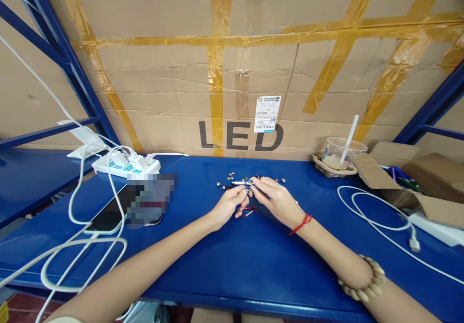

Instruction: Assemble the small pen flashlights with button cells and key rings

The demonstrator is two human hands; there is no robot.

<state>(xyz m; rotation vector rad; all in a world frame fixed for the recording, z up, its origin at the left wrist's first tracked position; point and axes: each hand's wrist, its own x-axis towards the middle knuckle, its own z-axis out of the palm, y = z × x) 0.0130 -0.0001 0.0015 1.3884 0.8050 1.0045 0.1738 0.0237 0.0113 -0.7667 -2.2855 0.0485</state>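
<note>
Both my hands meet at the middle of the blue table. My left hand and my right hand pinch together a small silver pen-like light with a blue ring. A red carabiner lies on the table just under my left fingers. Several small round button cells are scattered behind my hands. My right wrist wears a red string, and a beaded bracelet sits further up that forearm.
A white power strip with plugs and looping white cables stands at the left, beside a phone. A plastic cup with a straw sits at the back right, near open cardboard boxes and another white cable. A large cardboard panel marked LED forms the back wall.
</note>
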